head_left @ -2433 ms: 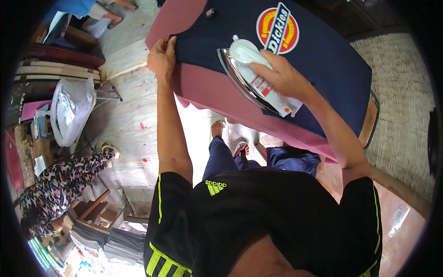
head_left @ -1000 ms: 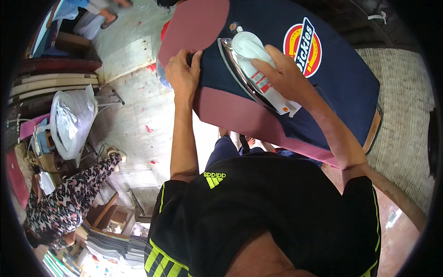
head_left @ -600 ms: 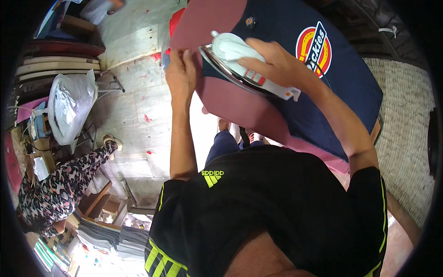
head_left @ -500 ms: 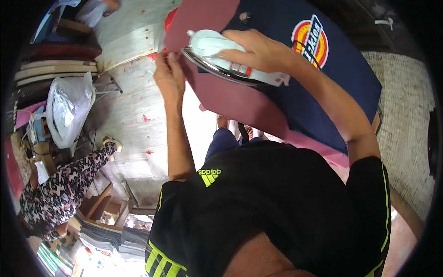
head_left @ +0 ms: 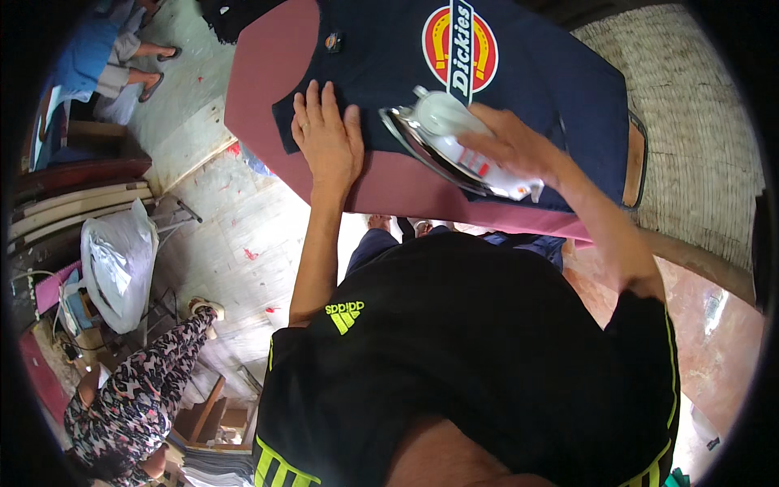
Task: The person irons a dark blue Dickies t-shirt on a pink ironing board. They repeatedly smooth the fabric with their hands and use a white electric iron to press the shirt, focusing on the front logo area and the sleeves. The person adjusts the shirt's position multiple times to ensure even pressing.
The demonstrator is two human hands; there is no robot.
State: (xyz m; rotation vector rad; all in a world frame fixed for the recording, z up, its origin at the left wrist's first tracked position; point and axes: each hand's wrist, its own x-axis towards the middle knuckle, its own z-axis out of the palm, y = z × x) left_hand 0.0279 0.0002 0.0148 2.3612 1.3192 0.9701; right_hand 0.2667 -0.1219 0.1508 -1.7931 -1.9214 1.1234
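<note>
A navy garment [head_left: 540, 93] lies spread over a pink-covered ironing board [head_left: 268, 69]. It carries a large round red and yellow print [head_left: 436, 50] and a small badge [head_left: 333, 42]. My left hand [head_left: 329, 142] rests flat on the garment's near left corner, fingers stretched out. In my right hand [head_left: 513, 144] is a pale iron [head_left: 442, 114], gripped by its handle. The iron looks tilted, with its shiny soleplate edge showing toward me over the board's near side. Whether it touches the cloth I cannot tell.
To the left, a person in patterned clothes [head_left: 146, 381] stands near a clear plastic bag [head_left: 122, 264] and stacked boards [head_left: 77, 207]. Another person in shorts [head_left: 114, 77] is at the far left. A woven mat surface [head_left: 690, 122] lies right of the board.
My left hand has come down from beside the board's edge and now lies flat on the garment. The iron has shifted right and nearer to me in the view, still in my right hand.
</note>
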